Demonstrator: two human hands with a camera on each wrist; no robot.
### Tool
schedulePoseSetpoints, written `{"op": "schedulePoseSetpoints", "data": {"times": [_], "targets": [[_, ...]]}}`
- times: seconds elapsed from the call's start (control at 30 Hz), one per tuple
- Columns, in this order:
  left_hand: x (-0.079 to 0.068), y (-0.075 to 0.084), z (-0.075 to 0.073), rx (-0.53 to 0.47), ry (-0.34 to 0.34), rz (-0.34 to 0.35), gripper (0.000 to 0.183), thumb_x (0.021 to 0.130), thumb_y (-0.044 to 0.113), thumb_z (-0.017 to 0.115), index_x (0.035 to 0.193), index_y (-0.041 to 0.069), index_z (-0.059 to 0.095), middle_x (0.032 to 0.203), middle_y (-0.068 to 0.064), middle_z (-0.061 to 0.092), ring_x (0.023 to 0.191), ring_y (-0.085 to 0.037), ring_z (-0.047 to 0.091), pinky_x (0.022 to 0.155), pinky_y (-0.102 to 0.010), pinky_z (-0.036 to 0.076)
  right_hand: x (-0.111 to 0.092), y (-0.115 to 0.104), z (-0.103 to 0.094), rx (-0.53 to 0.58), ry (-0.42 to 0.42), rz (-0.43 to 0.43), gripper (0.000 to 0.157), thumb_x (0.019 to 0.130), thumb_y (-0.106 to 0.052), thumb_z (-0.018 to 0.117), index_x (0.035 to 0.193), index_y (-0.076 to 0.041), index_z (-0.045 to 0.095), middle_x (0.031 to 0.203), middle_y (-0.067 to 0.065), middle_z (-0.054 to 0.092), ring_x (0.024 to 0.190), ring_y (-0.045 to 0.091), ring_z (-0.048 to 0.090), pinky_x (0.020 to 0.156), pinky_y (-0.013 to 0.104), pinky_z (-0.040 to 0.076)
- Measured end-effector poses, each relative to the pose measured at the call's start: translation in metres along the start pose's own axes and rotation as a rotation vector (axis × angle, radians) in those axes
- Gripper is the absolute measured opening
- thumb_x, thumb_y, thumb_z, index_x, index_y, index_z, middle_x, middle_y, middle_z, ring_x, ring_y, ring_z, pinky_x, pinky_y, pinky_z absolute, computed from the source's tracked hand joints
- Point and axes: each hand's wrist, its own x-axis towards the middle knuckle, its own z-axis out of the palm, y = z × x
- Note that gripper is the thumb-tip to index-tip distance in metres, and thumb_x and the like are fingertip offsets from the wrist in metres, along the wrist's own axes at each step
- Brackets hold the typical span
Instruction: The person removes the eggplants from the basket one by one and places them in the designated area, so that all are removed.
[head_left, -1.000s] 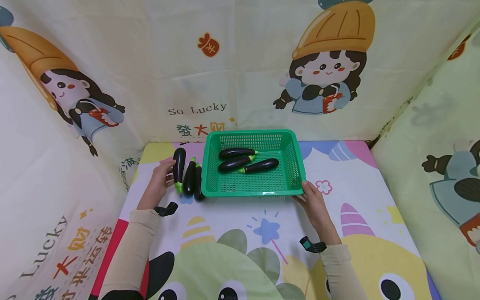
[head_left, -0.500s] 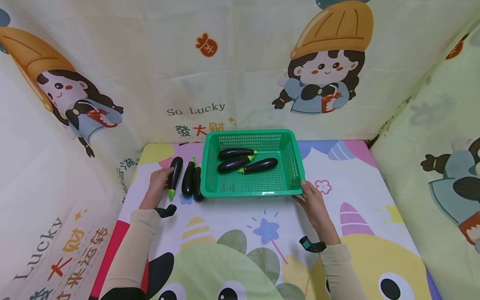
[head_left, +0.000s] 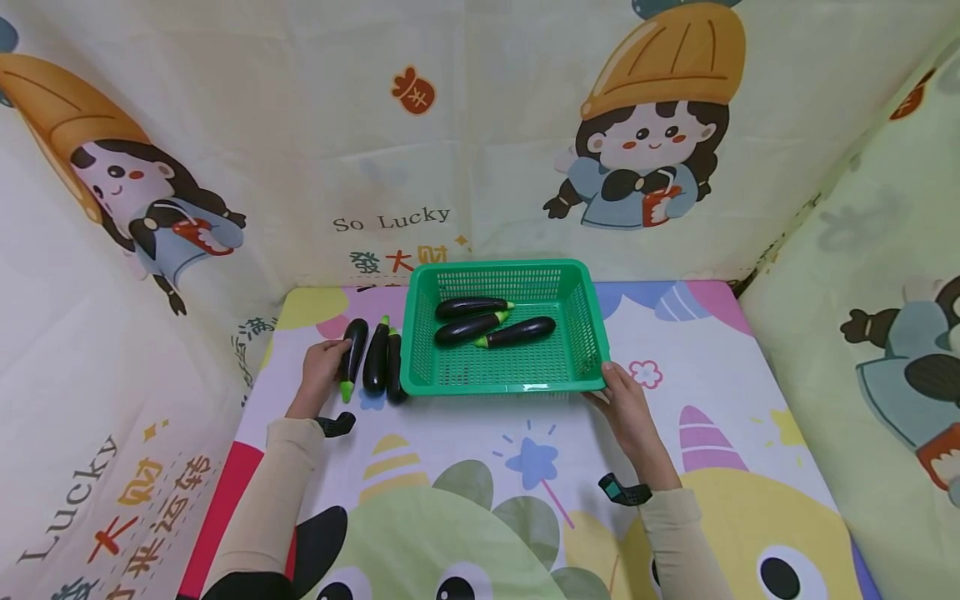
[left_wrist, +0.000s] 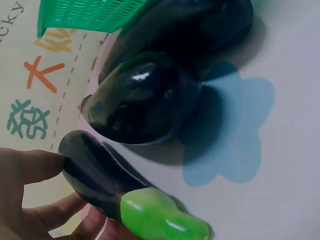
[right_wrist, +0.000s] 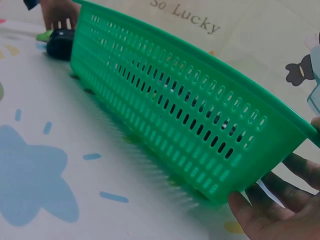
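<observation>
My left hand [head_left: 321, 377] holds a dark purple eggplant [head_left: 353, 354] with a green stem end, at the left of the table. In the left wrist view, the thumb meets the dark end of this eggplant [left_wrist: 95, 175] and the other fingers lie along its far side. Two more eggplants [head_left: 377, 358] lie just right of it, beside a green plastic basket [head_left: 506, 388]. Inside the basket are three eggplants [head_left: 517, 332]. My right hand [head_left: 628, 408] grips the basket's near right corner, with fingers [right_wrist: 292, 192] under its edge in the right wrist view.
A printed cloth covers the table [head_left: 480, 433]. Cartoon-printed sheets form a back wall [head_left: 510, 167] and side walls close around it. The basket stands near the back wall.
The left hand's eggplant first moved left and toward the person, then slightly back to the right, beside the two loose ones. The right hand and basket stay in place.
</observation>
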Motion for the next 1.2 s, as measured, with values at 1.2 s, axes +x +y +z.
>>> {"op": "schedulePoseSetpoints", "data": {"times": [1.2], "targets": [[-0.014, 0.023, 0.000, 0.560, 0.233, 0.317, 0.041, 0.107, 0.025, 0.044, 0.130, -0.004, 0.061, 0.123, -0.030, 0.061, 0.107, -0.049, 0.060, 0.086, -0.060, 0.053, 0.001, 0.003, -0.003, -0.004, -0.011, 0.007, 0.069, 0.109, -0.050, 0.047, 0.161, -0.006, 0.035, 0.166, 0.013, 0.038, 0.153, 0.032, 0.038, 0.124, 0.053, 0.034]]}}
